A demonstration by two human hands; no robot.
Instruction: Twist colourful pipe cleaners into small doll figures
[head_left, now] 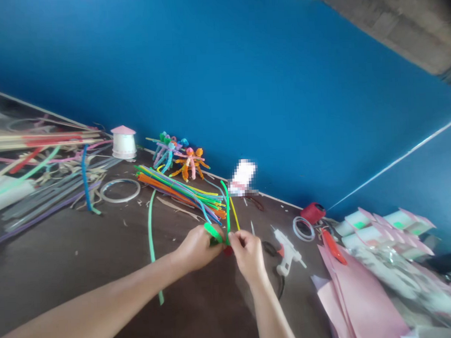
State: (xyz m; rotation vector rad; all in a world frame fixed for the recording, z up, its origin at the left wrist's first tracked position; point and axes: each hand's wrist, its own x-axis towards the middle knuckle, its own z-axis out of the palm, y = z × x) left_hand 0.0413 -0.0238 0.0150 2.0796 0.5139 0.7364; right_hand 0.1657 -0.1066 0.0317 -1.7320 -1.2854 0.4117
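Clock refs: from the hands, 12 = toward the wall [221,79].

10 o'clock, far left: pile of long sticks [41,141], slightly blurred. Also about 10, right of it: clear ring [120,198] flat on the table [113,253], white cup [124,146] with pink cone top behind it. 9 o'clock: pale green strip [151,229], lying lengthwise. 10–11: bundle of coloured stems [181,192], little stem figures [190,163] behind at 11.

Center: left hand [196,246] closed, curled end of bright green strip [227,209] poking out the top. Right hand [247,252] just beside it, thumb and forefinger pinched on the strip's upright length. Can't tell if curl and upright are one piece. Fingertips nearly together.

12–1: yellow stem [234,214], pixelated white item [243,177] beyond. 3: white glue gun [288,253], coil [303,229] further right. 2–3: red object [312,213]. 3: white rolls [366,235]. 4: pink sheets [365,295].
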